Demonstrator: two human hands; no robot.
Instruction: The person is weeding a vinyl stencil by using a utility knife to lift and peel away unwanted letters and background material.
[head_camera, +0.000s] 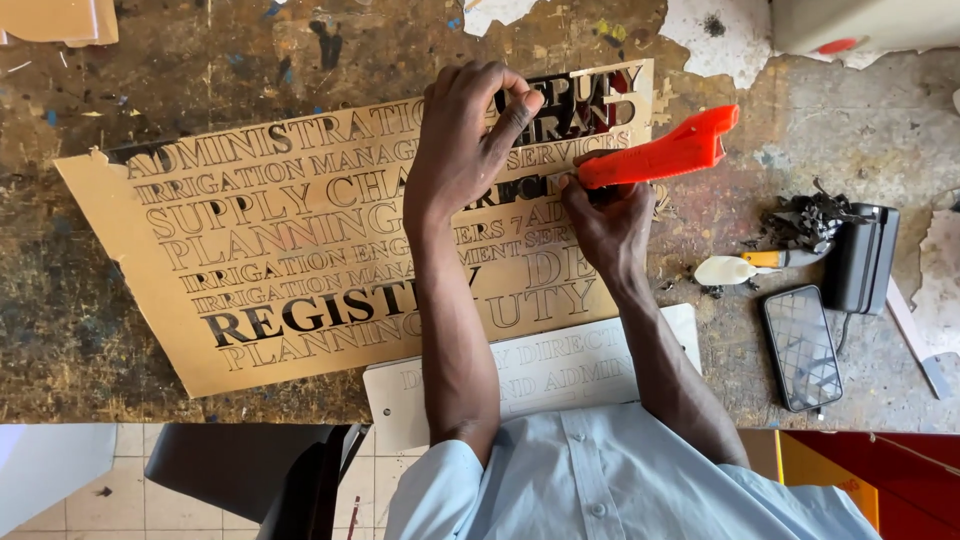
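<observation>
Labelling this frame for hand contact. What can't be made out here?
Head view:
- Tip of the orange plastic-handled cutter: hidden under the right hand.
- Tan lettered sheet below the left hand: covered by that hand and forearm.
- White lettered plaque: partly behind both arms.
- Black phone screen: only reflections.

A sign-making workshop: scarred, paint-flecked workbench (120, 340), lettered gold sign sheet (250, 250), scrap shavings (805, 220).

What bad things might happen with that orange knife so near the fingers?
The orange utility knife in the right hand works close to the left hand pressing the gold lettered sheet; a slip might cut fingers or tear the thin cut letters. The phone lies close to the workbench edge.
</observation>
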